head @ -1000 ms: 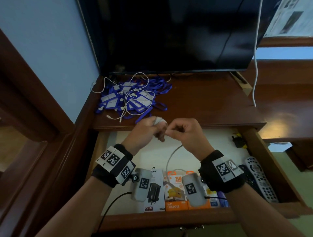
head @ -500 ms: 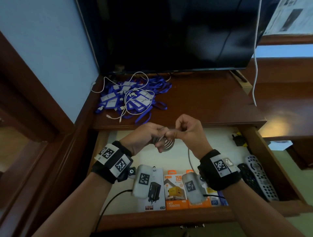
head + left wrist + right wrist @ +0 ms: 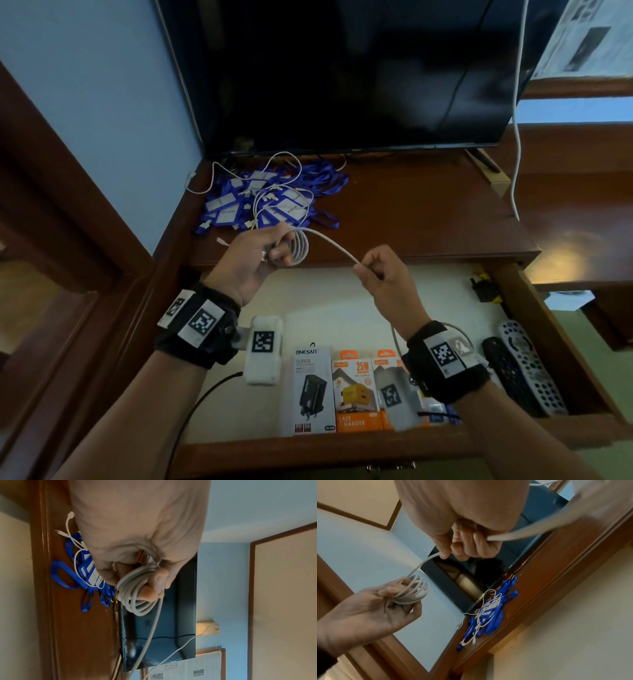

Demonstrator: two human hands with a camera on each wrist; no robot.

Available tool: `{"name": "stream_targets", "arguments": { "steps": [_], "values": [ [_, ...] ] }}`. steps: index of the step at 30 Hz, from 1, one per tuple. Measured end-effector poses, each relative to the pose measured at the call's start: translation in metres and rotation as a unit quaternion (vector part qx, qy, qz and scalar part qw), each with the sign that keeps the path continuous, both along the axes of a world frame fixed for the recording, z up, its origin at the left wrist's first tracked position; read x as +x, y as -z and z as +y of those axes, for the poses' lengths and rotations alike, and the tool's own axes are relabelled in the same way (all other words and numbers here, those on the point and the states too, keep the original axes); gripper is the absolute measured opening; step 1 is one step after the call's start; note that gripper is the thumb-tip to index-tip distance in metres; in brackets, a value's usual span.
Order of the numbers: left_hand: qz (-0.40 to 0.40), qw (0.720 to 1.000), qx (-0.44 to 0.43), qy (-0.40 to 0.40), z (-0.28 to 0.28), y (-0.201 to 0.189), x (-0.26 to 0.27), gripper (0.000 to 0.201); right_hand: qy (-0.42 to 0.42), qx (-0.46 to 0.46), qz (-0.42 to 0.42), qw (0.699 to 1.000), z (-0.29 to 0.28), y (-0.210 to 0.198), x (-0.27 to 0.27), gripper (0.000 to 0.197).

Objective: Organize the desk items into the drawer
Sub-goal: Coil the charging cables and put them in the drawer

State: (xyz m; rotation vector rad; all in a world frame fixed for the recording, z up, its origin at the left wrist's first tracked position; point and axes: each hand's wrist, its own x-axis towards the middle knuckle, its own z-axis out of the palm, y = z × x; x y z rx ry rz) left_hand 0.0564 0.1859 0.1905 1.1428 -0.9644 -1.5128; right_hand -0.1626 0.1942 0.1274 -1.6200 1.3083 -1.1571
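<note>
Several cable (image 3: 298,247) loops sit gripped in the left hand (image 3: 253,263); the right hand (image 3: 387,277) pinches its free run.

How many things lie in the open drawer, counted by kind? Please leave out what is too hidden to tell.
Charger boxes: 3 (white box, orange box, second orange box, partly hidden)
Remote controls: 2 (dark remote, light grey remote)
Small black and yellow item: 1
Total: 6
The held white cable is not counted.
</note>
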Motion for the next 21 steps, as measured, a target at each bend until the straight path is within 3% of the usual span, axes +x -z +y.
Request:
{"name": "stream_targets", "arguments": {
  "steps": [3,7,13,17,21],
  "values": [
    [-0.019,1.0,-0.007,0.007,0.002,-0.003,-0.009,0.032,0.016,0.016,0.08,0.997,-0.004,0.011,0.008,0.012],
    [-0.041,0.997,-0.015,0.067,0.012,-0.01,-0.028,0.023,0.039,-0.029,0.158,0.986,-0.006,0.019,0.018,0.014],
    [-0.08,0.983,-0.03,0.162,0.026,-0.014,-0.037,0.026,0.06,-0.001,0.026,0.998,-0.004,0.011,0.023,0.018],
    [-0.081,0.986,-0.036,0.139,0.028,-0.01,-0.033,0.027,0.052,0.028,0.053,0.997,-0.001,0.013,0.023,0.016],
    [-0.047,0.991,-0.035,0.118,0.031,-0.004,-0.033,0.028,-0.009,0.109,0.035,0.993,-0.002,0.011,0.029,0.007]
  ]
}}
